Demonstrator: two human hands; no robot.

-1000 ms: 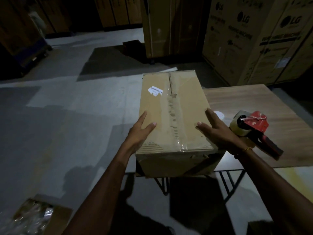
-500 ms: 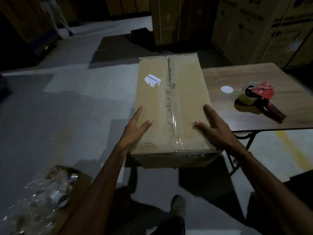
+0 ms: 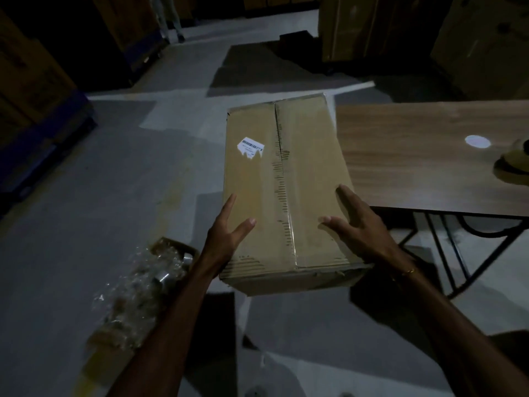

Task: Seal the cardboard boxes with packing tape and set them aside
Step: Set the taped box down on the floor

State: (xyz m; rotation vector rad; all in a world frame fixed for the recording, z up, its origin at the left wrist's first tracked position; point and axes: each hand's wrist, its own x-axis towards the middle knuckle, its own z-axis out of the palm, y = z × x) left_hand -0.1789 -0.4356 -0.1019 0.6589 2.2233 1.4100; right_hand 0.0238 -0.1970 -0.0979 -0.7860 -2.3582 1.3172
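A long cardboard box (image 3: 309,173) with clear tape along its top seam and a torn white label is held in the air between my two hands, just left of the wooden table (image 3: 415,156). My left hand (image 3: 229,233) presses the box's near left side, thumb lying on top. On the near right side my right hand (image 3: 360,227) presses with straight fingers spread over the top edge. The tape dispenser (image 3: 513,164) lies on the table at the frame's right edge, only partly in view.
An open carton stuffed with crinkled clear plastic (image 3: 148,282) sits on the grey floor at lower left. Tall stacked cartons (image 3: 483,38) stand behind the table. A person's legs (image 3: 169,18) show far back. A dark pallet stack (image 3: 43,110) lines the left.
Both hands have carried the box leftward off the table's corner, so it now hangs over the floor. The tape dispenser stayed on the table and slid to the frame's edge.
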